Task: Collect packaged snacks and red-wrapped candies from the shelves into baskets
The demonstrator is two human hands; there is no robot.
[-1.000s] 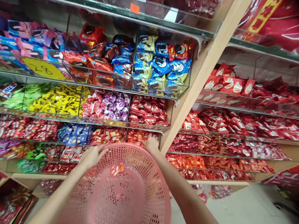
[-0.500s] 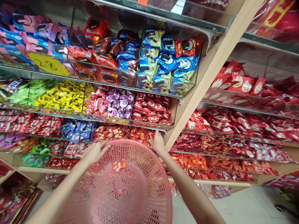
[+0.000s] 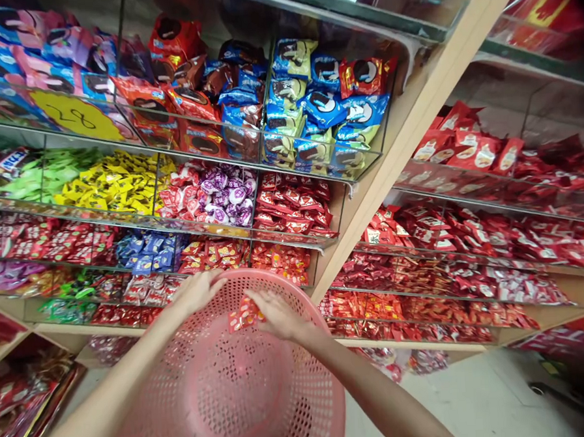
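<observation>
A round pink plastic basket point(image 3: 316, 374) with many small holes is tilted toward me below the shelves. My left hand point(image 3: 202, 292) is closed on its far rim, the fingertips partly hidden behind the edge. Inside the basket, near the far wall, my right hand point(image 3: 277, 316) has its fingers closed around small red wrapped candies point(image 3: 246, 312). At least one red packet lies under or against those fingertips, and I cannot tell exactly how many are held. Just beyond the rim, a shelf bin holds similar red-orange candies point(image 3: 280, 261).
Clear-fronted shelves carry blue cookie packs point(image 3: 322, 106), yellow candies point(image 3: 116, 185), purple-and-white candies point(image 3: 229, 194) and blue candies point(image 3: 149, 251). A slanting wooden post point(image 3: 396, 154) divides them from red packets point(image 3: 474, 147) on the right. A yellow price sign point(image 3: 76, 117) reads 28. Pale floor point(image 3: 482, 397) shows below.
My right hand has come from the shelf bin beyond the rim into the basket, bringing red candies beside the packet lying there. My left hand stays on the rim. The view has shifted slightly.
</observation>
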